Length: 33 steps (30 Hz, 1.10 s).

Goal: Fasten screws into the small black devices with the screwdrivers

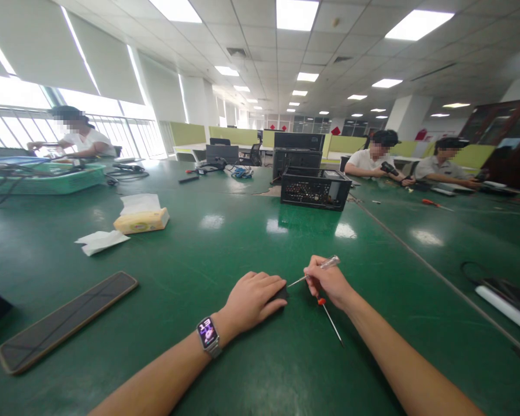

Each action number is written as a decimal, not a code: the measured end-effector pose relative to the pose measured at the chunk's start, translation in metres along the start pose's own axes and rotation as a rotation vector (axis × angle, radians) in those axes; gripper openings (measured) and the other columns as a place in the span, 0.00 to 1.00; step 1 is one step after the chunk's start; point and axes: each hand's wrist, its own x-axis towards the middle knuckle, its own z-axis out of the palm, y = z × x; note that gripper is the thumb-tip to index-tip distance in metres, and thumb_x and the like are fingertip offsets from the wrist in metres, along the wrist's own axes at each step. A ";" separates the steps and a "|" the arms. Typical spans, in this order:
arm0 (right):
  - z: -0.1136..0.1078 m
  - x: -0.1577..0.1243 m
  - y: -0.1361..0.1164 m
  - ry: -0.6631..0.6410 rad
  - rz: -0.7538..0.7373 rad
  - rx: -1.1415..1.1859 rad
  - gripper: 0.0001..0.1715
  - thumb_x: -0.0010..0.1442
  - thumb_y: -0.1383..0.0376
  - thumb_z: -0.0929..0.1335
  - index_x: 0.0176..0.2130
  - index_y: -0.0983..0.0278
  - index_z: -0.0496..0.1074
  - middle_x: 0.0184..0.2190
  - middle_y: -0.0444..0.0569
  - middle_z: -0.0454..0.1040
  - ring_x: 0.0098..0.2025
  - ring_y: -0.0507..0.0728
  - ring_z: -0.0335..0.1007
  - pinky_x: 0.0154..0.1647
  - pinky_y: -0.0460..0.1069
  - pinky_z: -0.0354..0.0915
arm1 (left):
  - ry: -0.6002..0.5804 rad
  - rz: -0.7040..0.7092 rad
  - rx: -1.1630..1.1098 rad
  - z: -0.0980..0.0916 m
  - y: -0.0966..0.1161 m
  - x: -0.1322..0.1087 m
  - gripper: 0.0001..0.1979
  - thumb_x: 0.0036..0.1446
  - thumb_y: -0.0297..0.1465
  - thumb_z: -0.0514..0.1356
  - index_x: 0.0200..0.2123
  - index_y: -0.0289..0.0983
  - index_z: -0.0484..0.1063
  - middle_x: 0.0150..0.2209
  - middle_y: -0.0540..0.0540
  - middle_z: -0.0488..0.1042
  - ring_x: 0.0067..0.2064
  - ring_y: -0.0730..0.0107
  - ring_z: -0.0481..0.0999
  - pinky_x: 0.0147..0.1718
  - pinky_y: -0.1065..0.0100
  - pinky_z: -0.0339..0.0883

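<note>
My left hand (255,297), with a watch (207,334) on its wrist, is closed over a small dark block (281,293) and holds it on the green table. Most of the block is hidden under the fingers. In my right hand (330,284) is a thin screwdriver with a clear handle (330,262), slanting down to the left. Its tip lies at or very near the block's right edge; contact cannot be made out. Below the right hand a second screwdriver (331,323) with a red collar points toward me, its handle end hidden by the hand.
An open black computer case (315,189) stands ahead. To the left are a tissue pack (142,221), loose tissue (101,241), a long dark panel (69,320) and a green basket (47,182) of cables. A white-edged device (507,309) lies right. Several people sit farther off.
</note>
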 end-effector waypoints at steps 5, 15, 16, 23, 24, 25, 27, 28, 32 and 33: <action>0.000 0.000 0.001 0.002 0.001 -0.007 0.15 0.51 0.60 0.70 0.22 0.63 0.61 0.14 0.38 0.68 0.11 0.48 0.62 0.11 0.41 0.55 | -0.010 -0.016 -0.016 0.001 -0.001 -0.001 0.19 0.64 0.43 0.52 0.54 0.41 0.66 0.50 0.46 0.74 0.46 0.63 0.74 0.43 0.64 0.64; 0.011 -0.005 -0.005 0.043 -0.011 -0.088 0.16 0.52 0.60 0.69 0.21 0.62 0.59 0.12 0.37 0.65 0.10 0.48 0.60 0.09 0.40 0.52 | 0.013 -0.039 -0.037 0.001 0.001 -0.001 0.18 0.64 0.42 0.53 0.53 0.40 0.67 0.50 0.45 0.75 0.46 0.62 0.74 0.44 0.63 0.64; 0.010 -0.005 -0.006 0.051 -0.032 -0.063 0.17 0.52 0.60 0.69 0.22 0.62 0.59 0.12 0.37 0.66 0.10 0.48 0.60 0.09 0.40 0.53 | 0.011 -0.040 -0.042 0.001 0.001 -0.001 0.18 0.64 0.41 0.53 0.53 0.40 0.67 0.50 0.45 0.75 0.46 0.62 0.74 0.44 0.62 0.64; 0.007 -0.003 -0.004 0.035 -0.025 -0.042 0.17 0.52 0.59 0.70 0.23 0.63 0.61 0.13 0.38 0.67 0.12 0.49 0.63 0.10 0.41 0.54 | -0.011 -0.045 -0.053 0.001 0.001 0.000 0.17 0.65 0.41 0.52 0.53 0.43 0.68 0.52 0.47 0.73 0.47 0.63 0.73 0.44 0.62 0.63; 0.008 -0.003 -0.004 0.041 -0.031 -0.034 0.17 0.52 0.58 0.70 0.23 0.63 0.61 0.13 0.38 0.68 0.12 0.49 0.63 0.10 0.41 0.55 | -0.013 -0.045 -0.053 0.001 0.001 0.000 0.17 0.65 0.41 0.51 0.53 0.44 0.68 0.52 0.47 0.73 0.47 0.63 0.73 0.44 0.62 0.63; 0.008 -0.003 -0.004 0.045 -0.038 -0.030 0.17 0.52 0.58 0.70 0.23 0.63 0.61 0.14 0.38 0.68 0.12 0.49 0.63 0.10 0.41 0.55 | -0.015 -0.043 -0.052 0.000 0.002 0.000 0.17 0.65 0.42 0.51 0.53 0.44 0.68 0.52 0.47 0.73 0.47 0.63 0.73 0.44 0.62 0.63; 0.008 -0.004 -0.004 0.049 -0.048 -0.035 0.17 0.53 0.58 0.70 0.23 0.63 0.61 0.13 0.38 0.68 0.12 0.49 0.63 0.11 0.41 0.56 | -0.017 -0.041 -0.050 -0.001 0.002 0.000 0.17 0.65 0.42 0.50 0.53 0.44 0.68 0.52 0.47 0.73 0.47 0.63 0.73 0.43 0.62 0.63; 0.008 -0.004 -0.004 0.047 -0.050 -0.043 0.17 0.53 0.58 0.70 0.23 0.63 0.61 0.13 0.38 0.68 0.12 0.49 0.63 0.11 0.41 0.55 | -0.017 -0.041 -0.049 -0.001 0.002 0.000 0.17 0.65 0.42 0.50 0.53 0.44 0.69 0.52 0.47 0.73 0.47 0.63 0.73 0.43 0.62 0.63; 0.009 -0.005 -0.005 0.040 -0.047 -0.058 0.18 0.53 0.57 0.70 0.23 0.63 0.61 0.13 0.38 0.67 0.12 0.49 0.64 0.10 0.40 0.55 | -0.012 -0.037 -0.046 -0.002 0.002 0.001 0.17 0.66 0.41 0.50 0.53 0.44 0.69 0.52 0.47 0.74 0.47 0.64 0.73 0.43 0.63 0.63; 0.009 -0.005 -0.005 0.038 -0.048 -0.052 0.18 0.53 0.57 0.70 0.23 0.63 0.61 0.13 0.38 0.68 0.13 0.49 0.64 0.11 0.40 0.55 | -0.012 -0.039 -0.045 -0.002 0.002 0.001 0.17 0.65 0.41 0.50 0.53 0.44 0.69 0.52 0.47 0.74 0.47 0.64 0.73 0.43 0.63 0.63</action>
